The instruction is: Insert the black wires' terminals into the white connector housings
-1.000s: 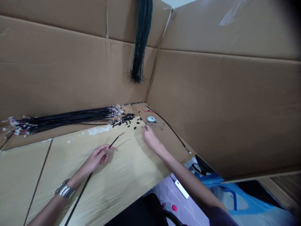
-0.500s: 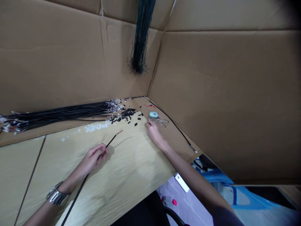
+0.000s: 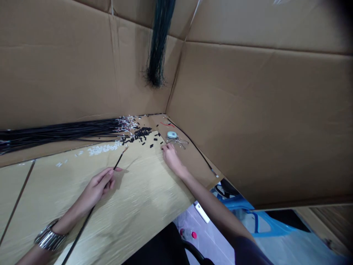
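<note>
My left hand [image 3: 100,186] is closed around a black cable [image 3: 118,161], whose stripped end with thin wires points up and away. The cable's other part runs down past the wrist to the bottom edge. Near the board's right edge, my right hand [image 3: 171,158] has its fingers pressed together at the surface; whatever they hold is too small to make out. Short black tube pieces [image 3: 142,134] lie scattered just beyond it, to the left. White small pieces [image 3: 103,148] are spread beside them. A pale blue object [image 3: 172,134] and thin metal-framed glasses [image 3: 180,141] lie behind the right hand.
A long bundle of black cables [image 3: 63,131] lies along the back cardboard wall [image 3: 68,73]. Dark thin wires [image 3: 160,48] hang above the corner. One black cable [image 3: 193,141] follows the right wall. A bottle [image 3: 188,233] stands or lies below the table edge.
The view has shifted, so most things appear further left. In my left hand, the cable end points more steeply up. My right hand stays near the glasses.
</note>
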The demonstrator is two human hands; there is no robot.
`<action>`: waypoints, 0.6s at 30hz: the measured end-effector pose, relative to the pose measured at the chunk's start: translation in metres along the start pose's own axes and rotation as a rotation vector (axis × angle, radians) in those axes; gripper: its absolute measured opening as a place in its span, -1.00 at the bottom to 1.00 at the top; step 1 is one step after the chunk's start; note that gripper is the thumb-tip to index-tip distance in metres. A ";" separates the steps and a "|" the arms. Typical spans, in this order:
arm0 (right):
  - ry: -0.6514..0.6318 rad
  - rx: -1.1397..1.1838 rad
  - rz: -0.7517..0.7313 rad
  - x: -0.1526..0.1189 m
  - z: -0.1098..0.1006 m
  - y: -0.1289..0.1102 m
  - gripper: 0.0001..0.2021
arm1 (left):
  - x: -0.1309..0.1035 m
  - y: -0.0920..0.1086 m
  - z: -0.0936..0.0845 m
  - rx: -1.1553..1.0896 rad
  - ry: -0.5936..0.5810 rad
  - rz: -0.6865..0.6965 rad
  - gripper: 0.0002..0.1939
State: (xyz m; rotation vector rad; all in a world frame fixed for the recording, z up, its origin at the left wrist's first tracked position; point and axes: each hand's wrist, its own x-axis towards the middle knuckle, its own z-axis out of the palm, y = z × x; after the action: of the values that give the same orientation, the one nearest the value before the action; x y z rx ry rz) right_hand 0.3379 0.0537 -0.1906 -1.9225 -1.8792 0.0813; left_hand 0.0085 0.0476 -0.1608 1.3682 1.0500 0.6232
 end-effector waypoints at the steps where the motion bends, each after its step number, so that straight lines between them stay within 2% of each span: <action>1: 0.009 0.053 -0.004 0.001 0.000 -0.003 -0.74 | 0.000 0.000 0.001 -0.007 0.009 -0.002 -0.48; 4: 0.013 0.255 -0.040 0.008 0.003 -0.021 -0.78 | -0.002 -0.001 0.004 -0.078 -0.029 -0.028 -0.46; 8: -0.046 0.567 -0.095 0.021 0.011 -0.067 -0.77 | -0.002 -0.003 0.004 -0.209 -0.057 -0.005 -0.58; 13: -0.220 0.928 -0.129 0.030 0.020 -0.121 -0.68 | 0.000 -0.004 -0.001 -0.072 0.001 0.023 -0.51; 15: -0.288 1.017 -0.131 0.027 0.022 -0.130 -0.65 | 0.001 -0.006 -0.003 -0.048 0.016 0.036 -0.53; 18: -0.390 1.091 -0.121 0.019 0.026 -0.131 -0.63 | 0.004 -0.011 -0.004 -0.019 0.002 0.024 -0.61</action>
State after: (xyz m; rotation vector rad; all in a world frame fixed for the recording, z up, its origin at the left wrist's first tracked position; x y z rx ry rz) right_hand 0.2082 0.0749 -0.1627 -1.0567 -1.5884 1.2296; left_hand 0.0048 0.0513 -0.1717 1.3659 1.0280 0.6513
